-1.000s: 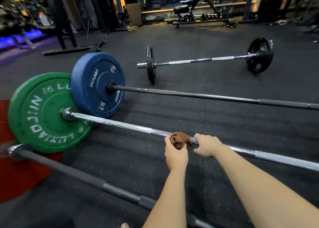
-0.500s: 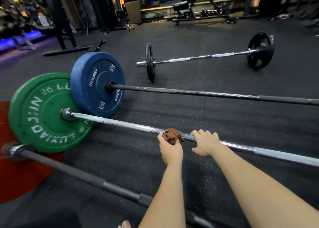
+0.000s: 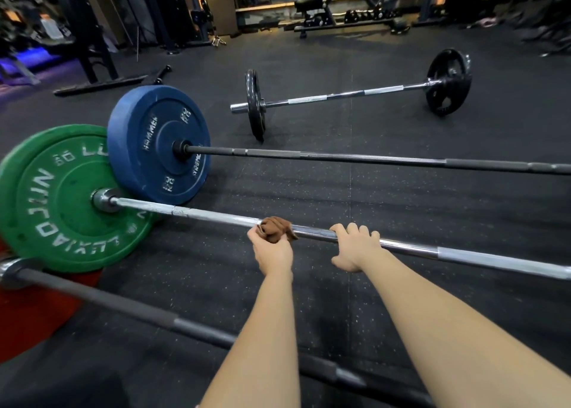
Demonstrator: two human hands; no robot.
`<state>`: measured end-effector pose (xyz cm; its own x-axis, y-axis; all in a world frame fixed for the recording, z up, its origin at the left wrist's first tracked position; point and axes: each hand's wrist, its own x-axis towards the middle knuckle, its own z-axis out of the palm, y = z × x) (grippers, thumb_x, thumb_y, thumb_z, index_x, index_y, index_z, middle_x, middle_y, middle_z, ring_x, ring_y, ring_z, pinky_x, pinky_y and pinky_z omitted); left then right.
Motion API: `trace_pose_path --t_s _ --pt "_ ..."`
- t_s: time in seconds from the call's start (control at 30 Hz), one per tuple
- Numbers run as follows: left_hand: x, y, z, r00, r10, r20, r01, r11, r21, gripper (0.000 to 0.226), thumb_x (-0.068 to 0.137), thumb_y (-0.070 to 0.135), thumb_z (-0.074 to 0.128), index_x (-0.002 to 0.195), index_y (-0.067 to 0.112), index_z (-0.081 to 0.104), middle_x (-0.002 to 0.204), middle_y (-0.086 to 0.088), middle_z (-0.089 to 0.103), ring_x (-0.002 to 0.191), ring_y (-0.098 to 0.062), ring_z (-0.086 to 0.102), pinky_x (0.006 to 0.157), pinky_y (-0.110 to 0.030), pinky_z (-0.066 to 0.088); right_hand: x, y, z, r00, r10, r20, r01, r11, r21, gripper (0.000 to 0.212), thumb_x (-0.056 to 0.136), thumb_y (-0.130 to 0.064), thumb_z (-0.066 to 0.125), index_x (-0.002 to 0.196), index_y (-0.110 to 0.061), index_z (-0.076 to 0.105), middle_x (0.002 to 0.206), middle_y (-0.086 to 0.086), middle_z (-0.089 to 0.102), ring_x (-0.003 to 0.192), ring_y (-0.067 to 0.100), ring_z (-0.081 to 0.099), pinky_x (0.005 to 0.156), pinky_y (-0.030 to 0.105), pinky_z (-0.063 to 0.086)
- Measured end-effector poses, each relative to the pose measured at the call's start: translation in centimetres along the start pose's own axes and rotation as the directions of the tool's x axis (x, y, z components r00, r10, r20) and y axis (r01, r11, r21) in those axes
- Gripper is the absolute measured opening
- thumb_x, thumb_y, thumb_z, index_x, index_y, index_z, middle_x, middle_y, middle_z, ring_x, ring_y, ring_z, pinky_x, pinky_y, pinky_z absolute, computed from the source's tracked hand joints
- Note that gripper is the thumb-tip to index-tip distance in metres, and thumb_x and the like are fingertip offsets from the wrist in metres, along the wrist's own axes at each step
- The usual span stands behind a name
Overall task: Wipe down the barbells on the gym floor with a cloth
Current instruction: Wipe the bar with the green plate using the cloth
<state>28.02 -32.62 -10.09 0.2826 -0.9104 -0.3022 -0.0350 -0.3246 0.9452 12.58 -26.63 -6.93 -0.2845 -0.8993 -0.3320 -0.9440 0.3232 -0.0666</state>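
Both slid leftward: left hand (image 3: pixel 273 253) pinches cloth (image 3: pixel 276 227) against chrome bar (image 3: pixel 216 216), right hand (image 3: pixel 355 247) grips bar.

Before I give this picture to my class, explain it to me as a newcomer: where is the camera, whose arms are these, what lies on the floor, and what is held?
There is no machine here: one camera sits on a person's head, looking forward and down, so both bare arms are the wearer's own. On the dark gym floor lie four barbells. The left hand holds a bunched brown cloth against the silver bar that carries the green plate. The right hand grips that same bar beside it, with no cloth. Behind them lie a black bar with a blue plate and a shorter barbell with black plates. Nearest the camera is a dark bar by what looks like a red plate.
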Motion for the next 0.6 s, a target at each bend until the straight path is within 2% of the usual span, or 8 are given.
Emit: trace_pose_path --t_s 0.07,0.17,0.27,0.33,0.43,0.6 --pt "1.1 0.1 -0.9 1.000 0.001 0.019 -0.001 0.999 0.036 0.051 0.091 0.008 0.065 0.099 0.053 0.042 0.115 -0.001 0.065 0.097 -0.025 0.068 0.089 -0.053 0.060 0.0 0.1 -0.1 1.000 0.000 0.007 0.000 1.000 0.016 0.072 0.094 -0.043 0.057 0.155 -0.030 0.021 0.147 0.008 0.039 0.133 0.032 0.038 0.108 0.047 0.030" --pt "-0.7 -0.4 -0.2 0.996 0.052 0.077 -0.061 0.992 0.112 0.050 0.088 0.009 0.067 0.097 0.050 0.040 0.111 0.003 0.067 0.097 -0.027 0.068 0.090 -0.052 0.058 0.1 0.1 0.1 1.000 -0.001 -0.005 0.001 1.000 0.002 0.072 0.093 -0.045 0.058 0.153 -0.029 0.023 0.145 0.008 0.039 0.132 0.032 0.039 0.108 0.047 0.031" --pt "-3.9 -1.1 1.6 0.979 0.070 0.189 -0.103 0.980 0.172 0.047 0.089 0.013 0.068 0.102 0.048 0.039 0.110 0.006 0.066 0.098 -0.024 0.067 0.091 -0.047 0.057 0.1 -0.1 0.1 1.000 0.004 -0.013 -0.003 1.000 0.006 0.072 0.092 -0.046 0.061 0.151 -0.029 0.025 0.145 0.008 0.040 0.132 0.032 0.040 0.109 0.048 0.031" --pt "-4.5 -1.3 2.3 0.978 0.054 0.200 -0.090 0.980 0.178 0.046 0.089 0.015 0.068 0.105 0.048 0.040 0.110 0.007 0.065 0.098 -0.023 0.066 0.091 -0.046 0.056 0.1 0.0 0.0 1.000 -0.003 -0.020 0.003 1.000 0.017 0.071 0.092 -0.047 0.061 0.151 -0.029 0.026 0.145 0.008 0.041 0.132 0.032 0.040 0.109 0.048 0.032" --pt "-3.4 -0.8 2.1 0.992 -0.001 0.126 -0.010 0.996 0.084 0.047 0.088 0.010 0.063 0.103 0.049 0.042 0.109 0.006 0.065 0.095 -0.022 0.066 0.090 -0.050 0.058 0.1 0.3 0.0 0.999 -0.021 -0.029 0.022 0.999 0.037 0.072 0.092 -0.047 0.059 0.153 -0.030 0.025 0.143 0.007 0.042 0.130 0.030 0.041 0.109 0.046 0.032" --pt "0.8 1.7 -1.2 0.996 -0.053 -0.069 0.050 0.997 -0.052 0.045 0.093 0.000 0.055 0.112 0.039 0.044 0.117 0.000 0.063 0.094 -0.018 0.063 0.096 -0.046 0.054 0.3 0.1 0.5 0.998 -0.001 -0.066 0.003 0.999 0.038 0.068 0.092 -0.046 0.058 0.150 -0.030 0.028 0.142 0.005 0.044 0.129 0.029 0.042 0.107 0.046 0.033"
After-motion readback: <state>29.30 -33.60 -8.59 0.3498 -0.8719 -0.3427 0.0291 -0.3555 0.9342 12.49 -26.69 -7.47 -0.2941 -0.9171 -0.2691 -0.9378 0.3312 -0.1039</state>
